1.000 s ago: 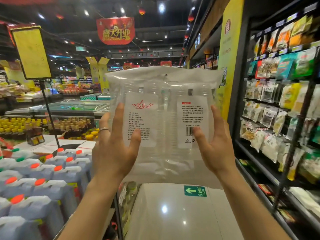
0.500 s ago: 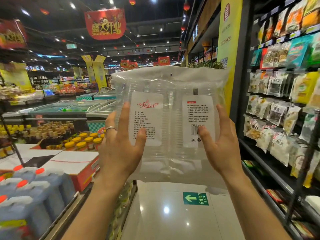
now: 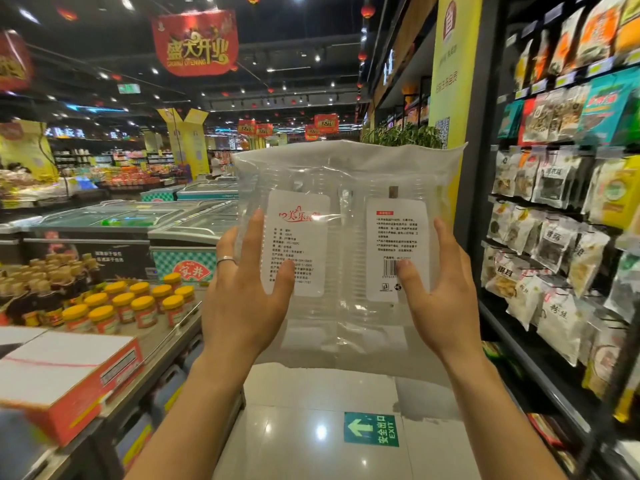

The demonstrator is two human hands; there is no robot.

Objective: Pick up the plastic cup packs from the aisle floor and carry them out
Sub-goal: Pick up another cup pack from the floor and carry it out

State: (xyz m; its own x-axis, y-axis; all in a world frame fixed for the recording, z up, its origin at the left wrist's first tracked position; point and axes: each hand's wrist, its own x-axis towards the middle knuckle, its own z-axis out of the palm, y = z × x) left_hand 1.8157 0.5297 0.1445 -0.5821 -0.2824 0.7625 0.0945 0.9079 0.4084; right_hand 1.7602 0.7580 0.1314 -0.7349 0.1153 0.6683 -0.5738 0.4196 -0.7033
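Clear plastic cup packs (image 3: 346,174) with two white printed labels are held upright at chest height in the middle of the head view. My left hand (image 3: 239,299), with a ring on one finger, presses the packs' left side, fingers straight and pointing up, thumb on the left label. On the opposite side my right hand (image 3: 446,299) presses in the same way, its thumb by the barcode on the right label. The packs are squeezed between both hands, clear of the floor.
Dark shelves (image 3: 554,202) of bagged dried goods line the right side. On the left stand a low display of yellow-lidded jars (image 3: 138,303), an orange-edged cardboard box (image 3: 69,368) and chest freezers (image 3: 138,216). A glossy white floor with a green exit arrow sticker (image 3: 370,429) runs ahead.
I have moved forward along the aisle: the orange-capped jugs on the left have passed out of view and the jars and freezers are nearer. Both hands hold the packs as before.
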